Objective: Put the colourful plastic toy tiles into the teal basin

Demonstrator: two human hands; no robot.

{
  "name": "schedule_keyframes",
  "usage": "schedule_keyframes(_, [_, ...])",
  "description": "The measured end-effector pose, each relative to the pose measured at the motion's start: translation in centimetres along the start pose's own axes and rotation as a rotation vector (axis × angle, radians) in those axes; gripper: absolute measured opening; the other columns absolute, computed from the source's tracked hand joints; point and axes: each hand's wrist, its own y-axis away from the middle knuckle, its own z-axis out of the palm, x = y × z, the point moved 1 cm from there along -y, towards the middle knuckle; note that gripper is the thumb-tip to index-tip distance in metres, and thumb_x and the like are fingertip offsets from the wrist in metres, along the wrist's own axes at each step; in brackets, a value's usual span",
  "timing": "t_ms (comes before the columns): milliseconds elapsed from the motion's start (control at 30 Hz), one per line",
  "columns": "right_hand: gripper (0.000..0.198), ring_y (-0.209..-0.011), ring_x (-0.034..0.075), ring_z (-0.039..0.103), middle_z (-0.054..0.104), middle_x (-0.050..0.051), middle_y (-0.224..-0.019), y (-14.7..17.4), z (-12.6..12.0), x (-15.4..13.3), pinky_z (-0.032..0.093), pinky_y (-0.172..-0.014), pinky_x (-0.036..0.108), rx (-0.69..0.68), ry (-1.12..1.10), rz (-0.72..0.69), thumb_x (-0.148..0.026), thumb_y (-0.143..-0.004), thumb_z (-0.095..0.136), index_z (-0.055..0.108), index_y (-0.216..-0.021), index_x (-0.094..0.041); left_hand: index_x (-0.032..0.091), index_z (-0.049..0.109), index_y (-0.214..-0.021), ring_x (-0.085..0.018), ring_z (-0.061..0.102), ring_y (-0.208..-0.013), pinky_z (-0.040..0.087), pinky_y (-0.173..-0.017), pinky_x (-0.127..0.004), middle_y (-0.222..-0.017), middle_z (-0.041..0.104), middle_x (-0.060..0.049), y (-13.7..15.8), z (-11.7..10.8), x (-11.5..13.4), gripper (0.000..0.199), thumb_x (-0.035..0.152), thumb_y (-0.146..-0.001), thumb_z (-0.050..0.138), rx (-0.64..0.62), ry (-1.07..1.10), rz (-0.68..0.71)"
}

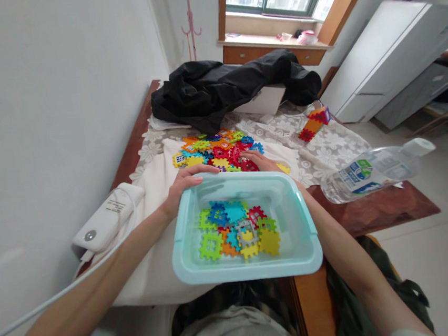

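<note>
A pale turquoise plastic basin is at the table's near edge, with several colourful interlocking plastic tiles on its bottom. At its far left corner my left hand is closed on the rim, thumb and fingers along the edge. Past the far rim, my right hand reaches down to a heap of similar building tiles in red, yellow, orange, blue and green. Its fingers are stretched out over the red pieces, and I see nothing gripped in them. The basin's far side hides part of the heap.
To the right lies a clear plastic bottle with a white cap. An assembled orange and red tile structure stands behind it. Black cloth covers things at the back. A white device with a cable sits at left by the wall.
</note>
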Motion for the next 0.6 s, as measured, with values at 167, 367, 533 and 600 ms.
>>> schedule_keyframes(167, [0.065,-0.145,0.039,0.053,0.059,0.012,-0.157,-0.6,0.8,1.1,0.042,-0.123,0.056,-0.022,0.084,0.092,-0.042,-0.095,0.068,0.058,-0.158,-0.031,0.015,0.088,-0.100,-0.023,0.073,-0.084,0.059,-0.075,-0.029,-0.101,0.082,-0.010,0.1,0.0,0.0,0.037,0.033,-0.070,0.075,0.007,-0.002,0.000])
schedule_keyframes(367, [0.066,-0.148,0.044,0.046,0.058,0.014,-0.158,-0.8,1.1,1.2,0.037,-0.123,0.063,0.005,0.115,0.102,-0.044,-0.093,0.072,0.059,-0.156,-0.032,0.013,0.087,-0.102,-0.024,0.074,-0.085,0.059,-0.074,-0.030,-0.105,0.082,-0.011,0.1,-0.1,-0.1,0.037,0.032,-0.073,0.074,0.003,-0.002,0.010])
schedule_keyframes(533, [0.060,-0.140,0.041,0.055,0.062,0.017,-0.151,-0.1,0.7,0.3,0.041,-0.120,0.060,0.036,0.067,0.041,-0.045,-0.096,0.069,0.062,-0.154,-0.030,0.015,0.088,-0.101,-0.023,0.075,-0.083,0.059,-0.074,-0.028,-0.103,0.083,-0.010,0.2,0.0,-0.1,0.037,0.033,-0.072,0.076,-0.007,0.030,-0.005])
schedule_keyframes(600, [0.059,-0.138,0.038,0.057,0.061,0.015,-0.149,0.1,0.6,0.1,0.046,-0.118,0.055,0.055,0.038,0.016,-0.045,-0.095,0.071,0.063,-0.152,-0.031,0.015,0.088,-0.100,-0.022,0.075,-0.083,0.059,-0.074,-0.028,-0.102,0.083,-0.009,0.2,0.0,-0.1,0.036,0.033,-0.071,0.076,-0.005,0.036,-0.005])
